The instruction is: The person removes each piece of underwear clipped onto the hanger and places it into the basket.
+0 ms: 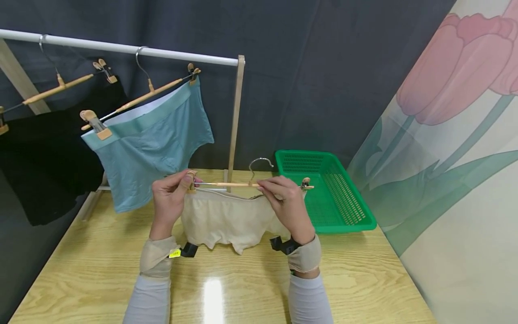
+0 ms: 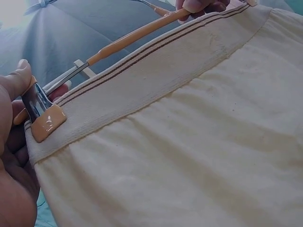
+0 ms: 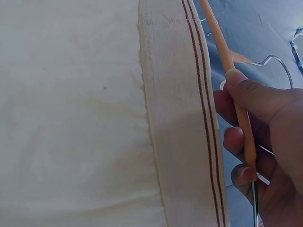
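A pair of cream underpants [image 1: 224, 218] hangs from a clip hanger [image 1: 232, 184] held above the table. Two thin brown stripes run along its waistband [image 2: 142, 80]. At the hanger's left end, my left hand [image 1: 169, 202] pinches the clip [image 2: 49, 123], whose pad lies over the waistband corner. My right hand [image 1: 290, 204] grips the hanger's bar just right of the hook [image 1: 261, 159], thumb on one side and fingers curled on the other. Beyond that hand, the right clip [image 1: 306, 182] sits at the far end, with its grip on the cloth partly hidden.
On the left, a rack's white rail [image 1: 190, 57] carries blue underpants [image 1: 151, 135] and a black garment [image 1: 52, 153] on clip hangers. A green basket [image 1: 356, 198] stands behind my right hand on the wooden table [image 1: 356, 279]. Dark curtain [image 1: 299, 90] hangs behind.
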Demonstrator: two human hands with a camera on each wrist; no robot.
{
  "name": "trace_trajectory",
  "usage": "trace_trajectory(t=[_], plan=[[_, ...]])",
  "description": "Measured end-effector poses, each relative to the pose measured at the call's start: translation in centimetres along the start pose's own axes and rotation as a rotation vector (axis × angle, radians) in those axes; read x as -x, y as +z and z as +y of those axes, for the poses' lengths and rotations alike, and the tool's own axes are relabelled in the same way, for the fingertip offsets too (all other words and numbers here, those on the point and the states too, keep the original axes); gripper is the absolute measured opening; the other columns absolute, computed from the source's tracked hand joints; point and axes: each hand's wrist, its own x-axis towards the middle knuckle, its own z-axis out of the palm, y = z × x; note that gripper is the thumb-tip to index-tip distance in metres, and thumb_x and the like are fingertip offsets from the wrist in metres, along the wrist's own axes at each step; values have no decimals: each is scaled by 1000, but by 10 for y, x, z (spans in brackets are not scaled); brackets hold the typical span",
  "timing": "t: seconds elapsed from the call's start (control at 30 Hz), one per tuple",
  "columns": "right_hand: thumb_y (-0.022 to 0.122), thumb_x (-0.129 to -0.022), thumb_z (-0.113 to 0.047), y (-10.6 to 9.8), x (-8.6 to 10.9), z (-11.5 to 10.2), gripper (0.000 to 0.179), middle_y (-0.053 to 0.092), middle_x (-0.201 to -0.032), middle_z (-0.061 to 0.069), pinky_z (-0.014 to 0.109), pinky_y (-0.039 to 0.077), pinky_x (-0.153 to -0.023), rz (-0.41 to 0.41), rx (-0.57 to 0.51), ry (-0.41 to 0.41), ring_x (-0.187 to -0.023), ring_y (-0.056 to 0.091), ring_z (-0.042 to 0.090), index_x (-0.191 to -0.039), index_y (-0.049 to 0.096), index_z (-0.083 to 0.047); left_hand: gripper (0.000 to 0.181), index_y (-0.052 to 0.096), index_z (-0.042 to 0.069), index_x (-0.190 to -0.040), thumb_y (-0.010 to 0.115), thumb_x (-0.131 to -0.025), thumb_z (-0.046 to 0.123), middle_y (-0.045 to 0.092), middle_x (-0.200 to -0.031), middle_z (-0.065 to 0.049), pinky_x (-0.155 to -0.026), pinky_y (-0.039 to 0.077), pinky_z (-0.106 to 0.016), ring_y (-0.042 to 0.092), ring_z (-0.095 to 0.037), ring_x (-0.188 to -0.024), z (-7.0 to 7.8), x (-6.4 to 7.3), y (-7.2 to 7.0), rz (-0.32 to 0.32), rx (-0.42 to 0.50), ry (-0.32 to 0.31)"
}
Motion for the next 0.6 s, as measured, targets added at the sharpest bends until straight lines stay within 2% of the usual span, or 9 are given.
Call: trace_trajectory(t=[0.1, 0.23, 0.3, 0.43, 0.6], plan=[[78, -87, -2, 0, 0, 1, 20, 76, -98, 9, 31, 54, -67, -5, -2, 4, -82, 67, 22, -106, 80, -2, 28, 67, -25, -103, 67, -96, 2, 78, -88, 2, -70, 57, -20, 75, -9, -77, -1, 0, 0, 5, 9, 7], [78, -87, -3, 0, -1, 1, 20, 76, -97, 10, 30, 54, -66, -6, -1, 3, -82, 67, 22, -107, 80, -2, 16, 76, -5, -107, 69, -95, 3, 78, -86, 1, -68, 56, -20, 74, -9, -74, -1, -1, 0, 10, 6, 21], [78, -88, -3, 0, -1, 1, 20, 76, -98, 10, 30, 54, -66, -6, -2, 5, -82, 67, 21, -107, 80, -3, 14, 77, 0, -106, 70, -95, 5, 78, -86, 1, -66, 55, -20, 74, -9, -73, -2, -1, 1, 7, 1, 27], [77, -88, -3, 0, -1, 2, 20, 76, -98, 9, 30, 53, -65, -10, -8, 4, -81, 67, 20, -109, 79, -3, 16, 76, -5, -105, 70, -96, 7, 78, -86, 1, -64, 55, -20, 74, -9, -74, -2, -2, 0, -4, -1, 24], [76, -88, -2, 1, -1, 2, 20, 76, -97, 10, 30, 54, -65, -13, -10, 4, -80, 67, 21, -108, 79, -3, 19, 74, -12, -106, 67, -97, 3, 78, -87, 3, -67, 56, -19, 73, -8, -76, -1, -3, -1, -19, -16, -21]])
